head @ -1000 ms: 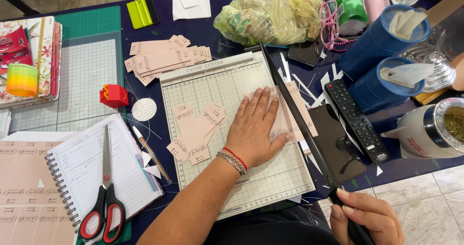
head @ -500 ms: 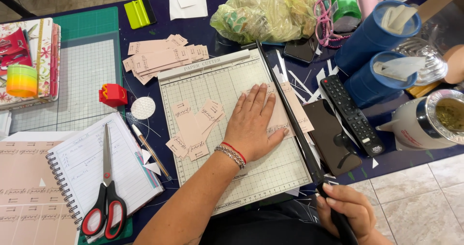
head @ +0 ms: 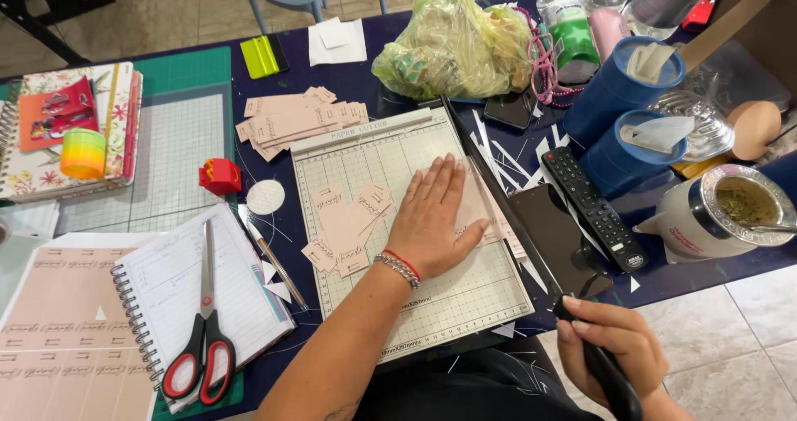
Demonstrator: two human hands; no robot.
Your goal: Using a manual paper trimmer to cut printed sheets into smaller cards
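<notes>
Since a second ago the right hand (head: 613, 345) has drawn the black cutter handle (head: 599, 367) down and nearer the body, so the long blade arm (head: 498, 193) now lies low along the trimmer's right edge; the left hand (head: 436, 217) has stayed flat in the same spot. The right hand, at 5 o'clock in the view, is clamped around the handle with fingers curled over it. The left hand, near the centre, lies palm down with fingers together and straight, pressing a pale pink sheet (head: 480, 213) against the gridded paper trimmer (head: 407, 230); it clasps nothing. That sheet sits at the trimmer's right edge, touching the blade line. At 9 o'clock of the left hand a small heap of cut pink tags (head: 347, 226) rests on the trimmer bed. Red-handled scissors (head: 202, 338) lie on a spiral notebook (head: 195, 292) at 8 o'clock. At 3 o'clock a black remote (head: 594, 209) lies beside a dark phone (head: 558, 238). Farther off, at 11 o'clock, more pink strips (head: 295, 122) are piled beside a green cutting mat (head: 158, 151), and at 12 o'clock sits a crumpled plastic bag (head: 452, 47)
</notes>
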